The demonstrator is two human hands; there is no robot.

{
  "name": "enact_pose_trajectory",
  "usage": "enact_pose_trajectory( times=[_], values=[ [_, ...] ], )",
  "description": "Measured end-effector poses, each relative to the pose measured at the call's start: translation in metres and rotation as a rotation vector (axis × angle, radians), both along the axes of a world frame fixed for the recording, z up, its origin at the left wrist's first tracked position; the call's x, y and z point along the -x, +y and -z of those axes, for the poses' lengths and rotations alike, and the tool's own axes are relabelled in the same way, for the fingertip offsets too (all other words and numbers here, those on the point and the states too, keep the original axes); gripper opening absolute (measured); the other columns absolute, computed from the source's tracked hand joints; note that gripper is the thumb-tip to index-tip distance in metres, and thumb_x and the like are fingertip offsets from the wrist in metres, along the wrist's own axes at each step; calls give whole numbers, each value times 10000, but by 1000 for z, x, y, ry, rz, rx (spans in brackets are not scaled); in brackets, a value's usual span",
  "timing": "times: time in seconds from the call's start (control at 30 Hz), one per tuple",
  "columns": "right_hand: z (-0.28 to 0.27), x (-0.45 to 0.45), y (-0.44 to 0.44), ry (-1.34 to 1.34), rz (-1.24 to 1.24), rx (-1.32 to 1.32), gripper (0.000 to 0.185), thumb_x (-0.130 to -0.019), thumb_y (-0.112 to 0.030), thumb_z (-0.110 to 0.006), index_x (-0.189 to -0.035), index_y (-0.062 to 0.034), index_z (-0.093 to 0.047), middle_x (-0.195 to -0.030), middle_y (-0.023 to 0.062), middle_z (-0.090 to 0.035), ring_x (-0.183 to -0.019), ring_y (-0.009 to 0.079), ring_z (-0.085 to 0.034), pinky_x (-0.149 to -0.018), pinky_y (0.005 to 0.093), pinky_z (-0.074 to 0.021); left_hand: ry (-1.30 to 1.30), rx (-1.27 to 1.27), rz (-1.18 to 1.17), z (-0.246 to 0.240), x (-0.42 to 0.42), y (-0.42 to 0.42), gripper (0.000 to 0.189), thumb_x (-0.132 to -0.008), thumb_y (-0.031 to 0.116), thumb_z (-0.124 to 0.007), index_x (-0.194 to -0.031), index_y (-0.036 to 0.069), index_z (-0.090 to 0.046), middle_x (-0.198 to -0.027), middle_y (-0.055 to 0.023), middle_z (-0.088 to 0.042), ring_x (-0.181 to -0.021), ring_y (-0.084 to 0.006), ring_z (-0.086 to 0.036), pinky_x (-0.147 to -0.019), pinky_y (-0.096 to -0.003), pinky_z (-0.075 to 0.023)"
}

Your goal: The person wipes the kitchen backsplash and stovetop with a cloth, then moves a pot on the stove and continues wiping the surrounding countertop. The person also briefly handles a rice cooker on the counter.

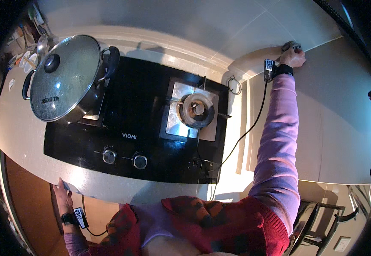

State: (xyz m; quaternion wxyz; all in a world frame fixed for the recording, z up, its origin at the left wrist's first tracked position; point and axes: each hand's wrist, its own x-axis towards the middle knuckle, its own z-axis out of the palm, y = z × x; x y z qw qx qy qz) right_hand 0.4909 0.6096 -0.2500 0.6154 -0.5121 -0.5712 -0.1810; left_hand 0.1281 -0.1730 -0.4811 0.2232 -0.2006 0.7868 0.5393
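My right hand (293, 58) is stretched up to the tiled wall (252, 27) by the corner. Its closed fingers hold a crumpled grey scouring pad (290, 45) against the tiles; the pad's exact kind is unclear. My left hand (63, 196) rests at the front edge of the countertop (76, 172), holding nothing, with some fingers apart. Between the hands lies a black glass gas hob (134, 105). Its right burner (197, 110) is bare, with a stained metal plate around it. A large pot (76, 116) under a fogged glass lid (71, 86) stands over the left burner.
Two knobs (124, 159) line the hob's front. A thin ring (234, 84) lies by the back right corner. Bowls (30, 60) and utensils (42, 43) crowd the far left. Cables run from both wrist devices. Pans (303, 220) hang at lower right, near a wall socket (342, 244).
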Motion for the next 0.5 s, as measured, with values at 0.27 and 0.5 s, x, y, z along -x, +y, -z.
enact_pose_trajectory(
  times=[0.27,0.5],
  values=[
    [76,17,-8,207,-145,41,242,-676,-89,-551,-876,46,-528,-880,200,-484,-824,352,-508,-689,395,-412,17,56,-7,-2,-2,3,468,-815,373,-496,-1179,152,-303,-1161,-69,-394,-1017,-220,-401,-777,-396,-349],
    [99,21,4,-461,259,813,293,-679,-245,-588,-903,-58,-607,-1038,156,-549,-922,312,-538,-761,385,-430,-7,-104,-12,-6,-5,7,598,-830,327,-491,-1308,165,-169,-1292,-126,-301,-1174,-280,-305,-905,-472,-254]
  ],
)
